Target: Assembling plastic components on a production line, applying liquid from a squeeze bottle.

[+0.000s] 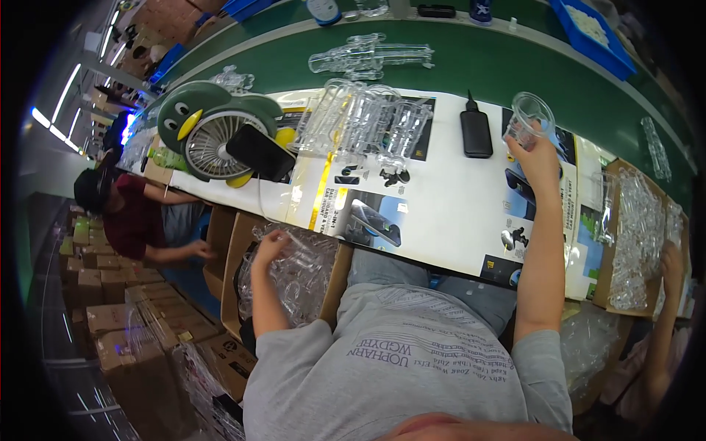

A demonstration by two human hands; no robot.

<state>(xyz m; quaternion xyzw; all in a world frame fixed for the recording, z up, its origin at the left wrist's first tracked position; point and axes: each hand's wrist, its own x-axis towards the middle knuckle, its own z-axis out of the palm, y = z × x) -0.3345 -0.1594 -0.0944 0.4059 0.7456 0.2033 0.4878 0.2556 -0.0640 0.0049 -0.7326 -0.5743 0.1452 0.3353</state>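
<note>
At the right of the table, my right hand is closed on a clear plastic cup-shaped part, its round open rim facing up. My left hand hangs over an open cardboard box below the table's front edge. Its fingers are bent together at a clear plastic piece, blurred against the pile of clear plastic parts in the box. A black bottle with a pointed tip lies left of my right hand. Several clear plastic tube-like parts lie in a heap at the table's middle.
A green duck-shaped fan stands at the left with a black phone against it. More clear parts lie on the green surface behind. Blue trays line the back. Another person's hand touches a parts box at right.
</note>
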